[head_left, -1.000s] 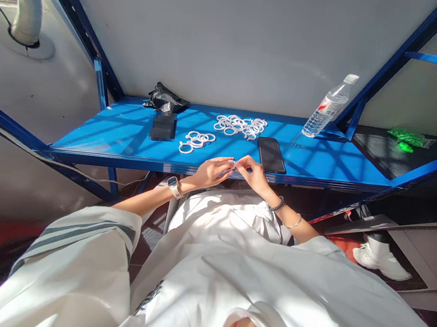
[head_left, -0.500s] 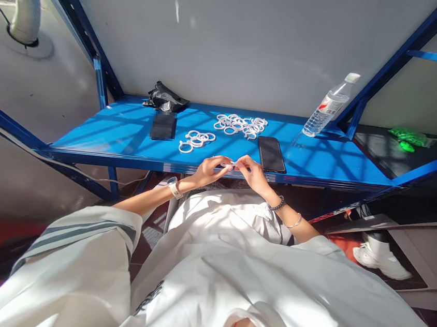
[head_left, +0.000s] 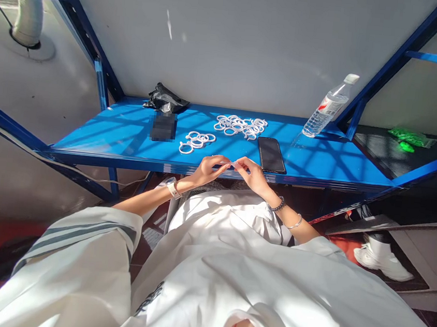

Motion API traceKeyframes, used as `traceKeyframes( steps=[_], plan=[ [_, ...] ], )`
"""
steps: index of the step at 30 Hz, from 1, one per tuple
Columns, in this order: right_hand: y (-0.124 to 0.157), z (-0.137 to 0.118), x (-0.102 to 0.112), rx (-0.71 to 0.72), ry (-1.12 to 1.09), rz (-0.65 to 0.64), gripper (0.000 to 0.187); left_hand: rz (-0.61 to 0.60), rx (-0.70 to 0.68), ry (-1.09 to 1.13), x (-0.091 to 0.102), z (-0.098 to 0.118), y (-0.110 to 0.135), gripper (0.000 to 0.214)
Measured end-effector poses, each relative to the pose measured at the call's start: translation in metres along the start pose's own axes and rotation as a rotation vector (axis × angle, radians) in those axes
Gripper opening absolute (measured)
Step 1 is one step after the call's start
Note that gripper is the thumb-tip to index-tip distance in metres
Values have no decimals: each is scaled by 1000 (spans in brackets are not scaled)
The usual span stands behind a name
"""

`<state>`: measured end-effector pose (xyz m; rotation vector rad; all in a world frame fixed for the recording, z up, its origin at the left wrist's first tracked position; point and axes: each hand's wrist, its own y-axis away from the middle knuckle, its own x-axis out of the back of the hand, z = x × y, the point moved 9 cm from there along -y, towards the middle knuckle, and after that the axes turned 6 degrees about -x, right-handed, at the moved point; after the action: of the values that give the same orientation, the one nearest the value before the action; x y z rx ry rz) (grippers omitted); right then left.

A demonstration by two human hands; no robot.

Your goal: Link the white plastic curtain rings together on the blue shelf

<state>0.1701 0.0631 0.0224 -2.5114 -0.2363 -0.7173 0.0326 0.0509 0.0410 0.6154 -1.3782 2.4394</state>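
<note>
My left hand (head_left: 208, 169) and my right hand (head_left: 252, 173) meet at the front edge of the blue table, fingertips pinched together. Between them is a white ring (head_left: 233, 164), mostly hidden by the fingers. Beyond my left hand, several white rings with small eyelets (head_left: 196, 140) lie in a loose group on the tabletop. Farther back is a larger heap of white rings (head_left: 238, 126), some overlapping. A dark phone (head_left: 272, 155) lies flat just beyond and right of my right hand.
The blue table (head_left: 120, 135) has metal frame posts at both sides and a grey panel behind. A water bottle (head_left: 328, 107) stands at the back right. A black plastic bag (head_left: 166, 97) and a blurred dark item (head_left: 163, 127) are at the left. A person's white shoe (head_left: 383, 261) shows at right.
Both hands stay in the same place, with only slight finger movement around the white ring. Less of the ring shows now. The rings on the table have not moved.
</note>
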Motion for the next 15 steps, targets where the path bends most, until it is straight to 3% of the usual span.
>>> traceKeyframes(
  steps=[15],
  plan=[
    [-1,2,1,-1,-72,4,27,-24,-132,-20,-3,10,1,15]
  ],
)
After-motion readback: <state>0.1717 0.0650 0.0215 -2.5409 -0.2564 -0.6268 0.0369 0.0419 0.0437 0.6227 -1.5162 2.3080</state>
